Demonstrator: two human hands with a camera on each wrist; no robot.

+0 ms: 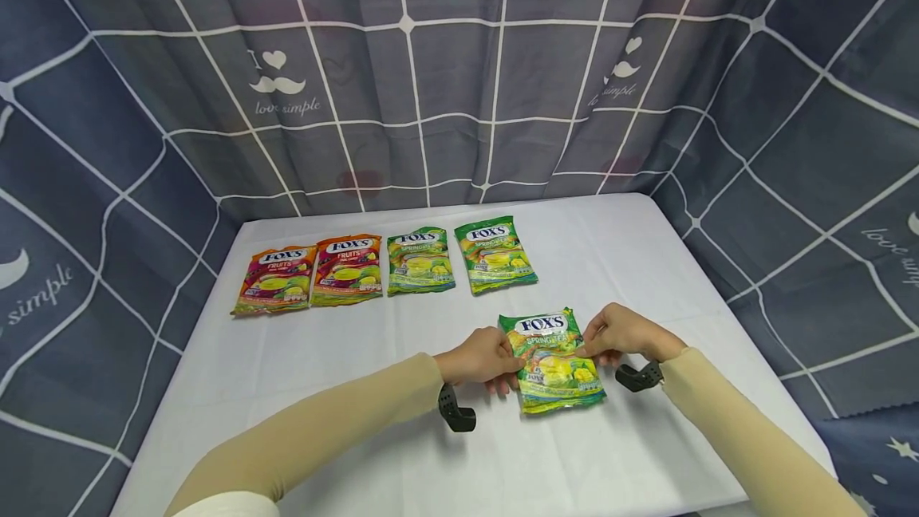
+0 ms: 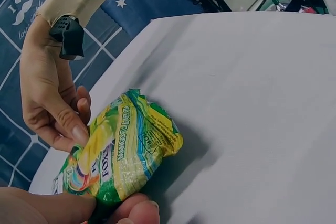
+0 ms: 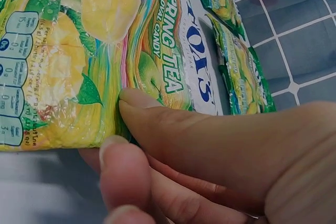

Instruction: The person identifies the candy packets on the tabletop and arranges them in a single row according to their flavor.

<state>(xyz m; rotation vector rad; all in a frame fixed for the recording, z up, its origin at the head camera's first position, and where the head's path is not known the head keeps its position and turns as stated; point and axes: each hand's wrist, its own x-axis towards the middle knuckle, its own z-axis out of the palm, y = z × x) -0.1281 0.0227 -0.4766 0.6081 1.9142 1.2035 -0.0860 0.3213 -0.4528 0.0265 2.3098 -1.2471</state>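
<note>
A green and yellow candy bag (image 1: 556, 369) labelled FOX'S Spring Tea is held near the front right of the table. My left hand (image 1: 483, 359) pinches its left edge, thumb on the front face. On the opposite edge, my right hand (image 1: 623, 333) grips the bag between thumb and fingers. In the left wrist view the same candy bag (image 2: 123, 148) looks tilted, casting a shadow on the cloth. The right wrist view shows my right thumb (image 3: 152, 114) pressing its printed front, with fingers beneath.
Along the back of the white table (image 1: 359, 373) lie two red-orange Fruits candy bags (image 1: 276, 282) and, right of them, two green Spring Tea bags (image 1: 420, 263). A dark checked curtain (image 1: 459, 78) surrounds the table at the back and sides.
</note>
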